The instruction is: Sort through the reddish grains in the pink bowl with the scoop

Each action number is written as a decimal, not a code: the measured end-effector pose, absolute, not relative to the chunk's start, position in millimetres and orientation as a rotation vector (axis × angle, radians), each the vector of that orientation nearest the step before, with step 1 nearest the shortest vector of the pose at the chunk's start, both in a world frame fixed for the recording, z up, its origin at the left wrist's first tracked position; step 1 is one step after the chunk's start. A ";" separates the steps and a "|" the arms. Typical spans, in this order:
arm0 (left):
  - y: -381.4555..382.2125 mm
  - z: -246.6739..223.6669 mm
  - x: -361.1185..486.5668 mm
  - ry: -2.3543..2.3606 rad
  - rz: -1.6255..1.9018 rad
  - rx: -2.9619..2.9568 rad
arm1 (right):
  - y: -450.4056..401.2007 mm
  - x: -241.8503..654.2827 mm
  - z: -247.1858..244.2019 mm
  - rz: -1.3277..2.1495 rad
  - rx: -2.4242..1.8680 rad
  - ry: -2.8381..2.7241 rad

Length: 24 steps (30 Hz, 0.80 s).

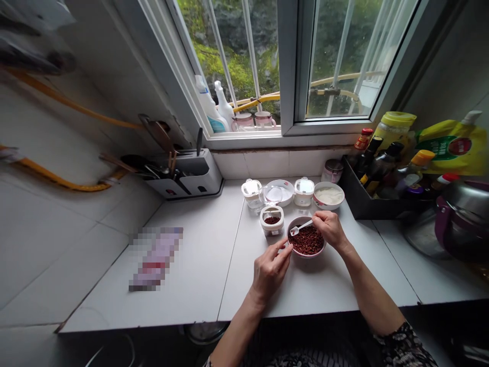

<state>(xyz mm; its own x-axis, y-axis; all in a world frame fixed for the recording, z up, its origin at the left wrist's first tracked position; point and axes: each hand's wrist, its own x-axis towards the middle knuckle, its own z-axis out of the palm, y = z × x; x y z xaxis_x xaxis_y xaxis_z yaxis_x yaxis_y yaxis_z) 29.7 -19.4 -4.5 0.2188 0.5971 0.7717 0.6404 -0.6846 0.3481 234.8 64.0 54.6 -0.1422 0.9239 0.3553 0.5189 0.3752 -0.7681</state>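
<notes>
My right hand (329, 227) is closed around the handle of a small white spoon (295, 231), held over a bowl (306, 256) of dark red peppercorn-like bits. A few bits seem to lie in the spoon. At the bowl's left rim are the fingertips of my left hand (270, 269), which appear to steady it. Just behind that hand stands a clear jar (272, 228) with a white rim, its lid up, partly filled with similar red bits. Behind the bowl, to the right, sits a bowl (329, 205) of white powder or grains.
Two more lidded jars, one left (251, 189) and one right (304, 187), flank a bowl of white contents (280, 182). A black box of bottles (367, 204) and a kettle-like pot (424, 224) stand right. A utensil holder (194, 176) and a blurred packet (158, 257) are left.
</notes>
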 end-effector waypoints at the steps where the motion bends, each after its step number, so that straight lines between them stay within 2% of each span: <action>1: -19.4 -4.6 29.7 -1.229 -1.498 -2.420 | 63.9 235.1 54.5 0.640 -1.273 -1.771; 10: -19.1 -4.9 30.3 -1.235 -1.503 -2.403 | 67.3 234.5 54.5 0.965 -1.270 -1.447; 16: -18.9 -5.2 31.2 -1.238 -1.525 -2.404 | 76.8 222.5 58.5 1.047 -1.203 -1.345; 20: -18.6 -6.1 31.1 -1.245 -1.519 -2.403 | 76.6 208.6 67.0 0.918 -1.169 -1.440; 24: -18.7 -5.9 31.0 -1.257 -1.490 -2.411 | 66.8 196.1 72.8 0.525 -1.169 -1.688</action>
<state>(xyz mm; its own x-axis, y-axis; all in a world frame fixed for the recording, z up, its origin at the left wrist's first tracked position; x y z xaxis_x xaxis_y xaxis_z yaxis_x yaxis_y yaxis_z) 31.0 -18.7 -5.9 0.2094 0.6102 0.7640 0.6500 -0.6706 0.3574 196.1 66.8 72.8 -0.0587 0.8799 0.4714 0.4573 0.4435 -0.7708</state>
